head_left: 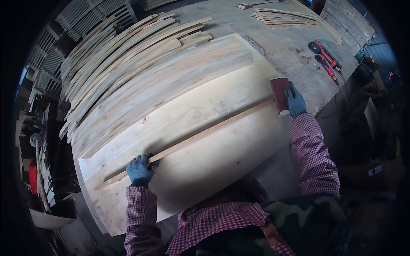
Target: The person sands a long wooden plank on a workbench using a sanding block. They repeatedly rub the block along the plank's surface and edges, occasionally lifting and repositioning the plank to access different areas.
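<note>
My left hand (141, 170), in a blue-grey glove, is closed around a long narrow wooden strip (209, 131) near its left end. The strip runs slantwise up to the right over a pale wooden panel (213, 170). At the strip's far right end, my right hand (296, 102), gloved too, grips a flat sanding block (280, 94) with a dark red face. The block is tilted up at the panel's right edge, beside the strip's end; whether they touch I cannot tell. The fingertips of my right hand are partly hidden.
Several thin wooden strips (183, 63) lie side by side on the panel's far half. A heap of rougher strips (124, 51) is behind them. More strips (284, 19) lie on the worktable (294, 64) at the far right, with red-and-black power tools (328, 59) nearer.
</note>
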The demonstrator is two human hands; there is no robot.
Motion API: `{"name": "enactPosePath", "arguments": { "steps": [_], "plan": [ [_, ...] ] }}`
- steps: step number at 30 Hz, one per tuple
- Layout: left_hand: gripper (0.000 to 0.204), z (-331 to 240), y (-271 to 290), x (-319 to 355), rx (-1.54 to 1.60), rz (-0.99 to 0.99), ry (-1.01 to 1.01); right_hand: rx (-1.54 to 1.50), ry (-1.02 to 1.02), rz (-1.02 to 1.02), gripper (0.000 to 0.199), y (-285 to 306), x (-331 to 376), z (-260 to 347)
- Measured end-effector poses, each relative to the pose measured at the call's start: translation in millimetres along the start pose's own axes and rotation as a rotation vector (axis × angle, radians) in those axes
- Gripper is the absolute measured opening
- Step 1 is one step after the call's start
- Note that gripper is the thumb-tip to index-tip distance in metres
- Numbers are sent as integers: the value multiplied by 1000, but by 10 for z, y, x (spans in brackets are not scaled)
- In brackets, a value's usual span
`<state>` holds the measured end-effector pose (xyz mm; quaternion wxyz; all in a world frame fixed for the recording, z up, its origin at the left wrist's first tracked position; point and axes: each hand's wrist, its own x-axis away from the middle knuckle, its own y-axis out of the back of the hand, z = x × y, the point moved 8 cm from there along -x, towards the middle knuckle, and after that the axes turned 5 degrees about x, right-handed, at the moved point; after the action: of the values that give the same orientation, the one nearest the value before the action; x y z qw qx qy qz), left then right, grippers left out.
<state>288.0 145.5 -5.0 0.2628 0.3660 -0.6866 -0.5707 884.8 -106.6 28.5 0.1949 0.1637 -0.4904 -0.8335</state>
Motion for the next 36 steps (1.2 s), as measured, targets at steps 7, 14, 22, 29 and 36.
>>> {"name": "enactPosePath", "arguments": {
  "steps": [7,14,22,29,36],
  "plan": [
    [28,26,94,34,-41,5,38,-194,170,198,61,-872,1420,1315],
    [27,6,100,36,-25,-38,-7,-232,87,153,53,-650,849,834],
    [28,23,98,8,-3,-34,2,47,-21,81,65,-408,421,414],
    [28,6,74,36,0,-59,-21,265,-91,171,101,-304,647,740],
    [27,-78,94,8,23,-67,-33,368,59,-86,87,-389,694,844]
  ]
}}
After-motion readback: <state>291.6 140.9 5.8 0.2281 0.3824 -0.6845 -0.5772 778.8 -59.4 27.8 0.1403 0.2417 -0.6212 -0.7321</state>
